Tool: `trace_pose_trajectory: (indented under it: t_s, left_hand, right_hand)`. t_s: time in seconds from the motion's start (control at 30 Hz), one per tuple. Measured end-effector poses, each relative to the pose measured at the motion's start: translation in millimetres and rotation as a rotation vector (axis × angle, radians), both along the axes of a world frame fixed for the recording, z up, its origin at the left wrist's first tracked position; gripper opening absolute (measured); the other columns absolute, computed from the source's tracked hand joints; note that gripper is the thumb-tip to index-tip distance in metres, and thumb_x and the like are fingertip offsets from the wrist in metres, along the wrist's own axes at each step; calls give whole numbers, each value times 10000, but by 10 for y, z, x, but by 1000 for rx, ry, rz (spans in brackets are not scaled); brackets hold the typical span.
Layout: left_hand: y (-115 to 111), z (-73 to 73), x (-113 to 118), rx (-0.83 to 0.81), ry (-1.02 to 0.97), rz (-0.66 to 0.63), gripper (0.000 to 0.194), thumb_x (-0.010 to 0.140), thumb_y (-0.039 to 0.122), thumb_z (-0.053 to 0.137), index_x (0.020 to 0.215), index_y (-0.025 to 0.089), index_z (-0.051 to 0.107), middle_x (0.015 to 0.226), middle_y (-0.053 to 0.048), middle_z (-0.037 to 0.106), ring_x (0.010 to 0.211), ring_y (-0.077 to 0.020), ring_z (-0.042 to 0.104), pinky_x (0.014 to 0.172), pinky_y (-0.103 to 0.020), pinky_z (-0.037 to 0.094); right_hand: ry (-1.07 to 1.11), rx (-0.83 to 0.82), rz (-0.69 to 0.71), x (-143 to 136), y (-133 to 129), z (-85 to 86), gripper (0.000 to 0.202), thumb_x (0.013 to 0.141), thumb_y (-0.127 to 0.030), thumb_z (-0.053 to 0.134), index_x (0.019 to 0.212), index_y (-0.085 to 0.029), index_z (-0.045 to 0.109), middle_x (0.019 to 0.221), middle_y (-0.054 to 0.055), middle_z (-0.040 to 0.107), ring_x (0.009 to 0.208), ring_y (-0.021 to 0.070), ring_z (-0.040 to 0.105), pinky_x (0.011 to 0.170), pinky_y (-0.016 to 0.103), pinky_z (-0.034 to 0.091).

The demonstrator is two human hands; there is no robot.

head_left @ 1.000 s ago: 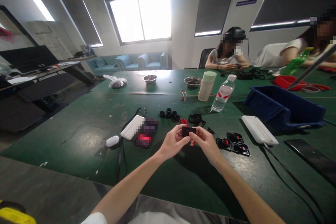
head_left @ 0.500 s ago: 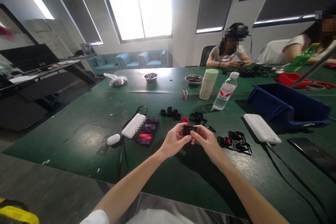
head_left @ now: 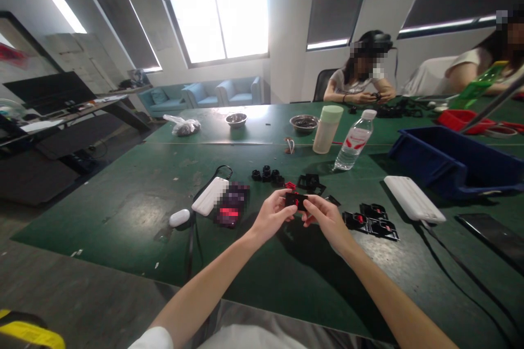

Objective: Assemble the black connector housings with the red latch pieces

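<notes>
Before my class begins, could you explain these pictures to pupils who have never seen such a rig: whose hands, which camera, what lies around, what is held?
There is no robot here. A person works with two bare hands, and one camera on the person's head looks forward and down. Between the left hand and right hand is a small black piece showing some red. The green table also bears black parts, a clear bottle and a blue bin.

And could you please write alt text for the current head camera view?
A person's left hand and right hand hold a small black-and-red part over a green table. Black parts, a water bottle and a blue bin sit beyond.
</notes>
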State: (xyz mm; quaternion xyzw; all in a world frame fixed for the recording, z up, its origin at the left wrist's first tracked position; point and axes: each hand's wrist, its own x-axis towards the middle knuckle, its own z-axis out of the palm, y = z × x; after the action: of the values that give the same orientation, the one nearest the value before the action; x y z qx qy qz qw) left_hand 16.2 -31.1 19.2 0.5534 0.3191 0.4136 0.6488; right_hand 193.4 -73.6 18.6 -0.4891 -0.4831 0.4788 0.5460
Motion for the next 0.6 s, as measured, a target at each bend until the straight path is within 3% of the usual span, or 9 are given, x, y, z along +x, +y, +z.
trace_pose_trajectory:
  t_s: [0.3,0.6]
  left_hand:
    - [13,60,-33,-35,33,5,573,882,471,736,1335,132,640,891,-48,724,685,-139,666,638,-246,531]
    - [59,-7,-3,12,61,91,412,846,499,753,1031,131,769,845,-52,748,638,-147,648,630,-270,532]
  right_hand:
    - [-9,-9,-2,-19,-19,-1,391,836,-519,753,1054,-195,743,829,34,692,651,164,616,476,268,560]
    - [34,19,-59,-36,-25,5,275,826,-419,724,993,-209,786,900,54,730,697,174,617,514,278,546]
